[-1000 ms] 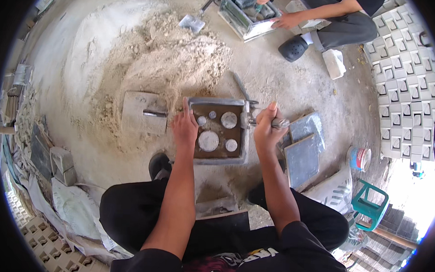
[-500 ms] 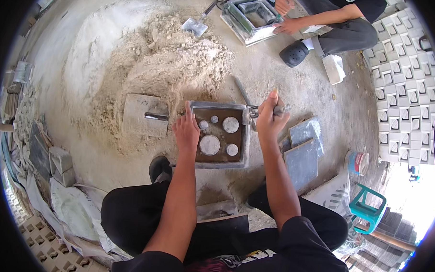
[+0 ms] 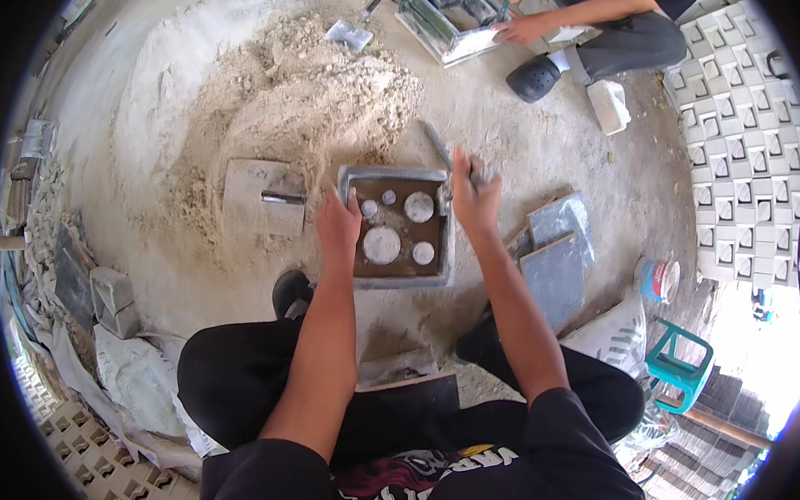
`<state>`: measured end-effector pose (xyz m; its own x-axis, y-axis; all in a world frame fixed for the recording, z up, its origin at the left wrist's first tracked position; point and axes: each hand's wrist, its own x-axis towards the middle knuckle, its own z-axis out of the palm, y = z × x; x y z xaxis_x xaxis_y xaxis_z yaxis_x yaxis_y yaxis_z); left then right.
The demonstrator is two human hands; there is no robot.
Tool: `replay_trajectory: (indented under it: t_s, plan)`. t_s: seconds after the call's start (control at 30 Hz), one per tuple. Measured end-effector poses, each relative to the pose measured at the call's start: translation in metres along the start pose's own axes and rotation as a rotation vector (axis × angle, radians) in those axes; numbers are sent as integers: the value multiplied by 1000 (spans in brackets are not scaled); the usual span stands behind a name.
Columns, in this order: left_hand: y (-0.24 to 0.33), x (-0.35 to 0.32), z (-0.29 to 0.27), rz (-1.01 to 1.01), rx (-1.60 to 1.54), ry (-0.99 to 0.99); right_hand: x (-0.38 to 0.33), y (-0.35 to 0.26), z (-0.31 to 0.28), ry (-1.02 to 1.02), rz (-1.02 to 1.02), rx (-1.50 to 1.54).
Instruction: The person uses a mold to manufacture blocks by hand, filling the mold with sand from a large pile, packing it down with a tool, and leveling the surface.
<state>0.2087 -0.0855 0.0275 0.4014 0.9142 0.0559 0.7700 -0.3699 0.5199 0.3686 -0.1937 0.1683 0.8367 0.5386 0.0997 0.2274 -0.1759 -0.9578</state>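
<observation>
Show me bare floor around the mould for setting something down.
Open floor lies between the white block and grey slabs; another patch separates the handled board from the grey blocks. Crowded at the mould: left hand at its left rim, right hand by its right rim, sand beyond.

The floor [image 3: 187, 287] bears a frame [image 3: 401, 283] and, seemingly, sand [image 3: 335, 98].

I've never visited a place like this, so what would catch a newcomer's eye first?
Likely the grey frame in the middle, with five pale discs inside. The left hand is at its left edge; the right hand, by its right side, grips a blurred grey tool. Beyond lies a sandy heap; a green stool sits lower right.
</observation>
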Motion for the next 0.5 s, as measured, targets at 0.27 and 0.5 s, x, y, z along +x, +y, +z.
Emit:
replay_trajectory:
  t_s: [0.27, 0.5]
  plan:
    - [-8, 5, -2, -54, -20, -159, -3, 1, 5, 76, -97, -27]
    - [-15, 1, -2, -72, -26, -191, -17, -13, 10, -93, -79, -73]
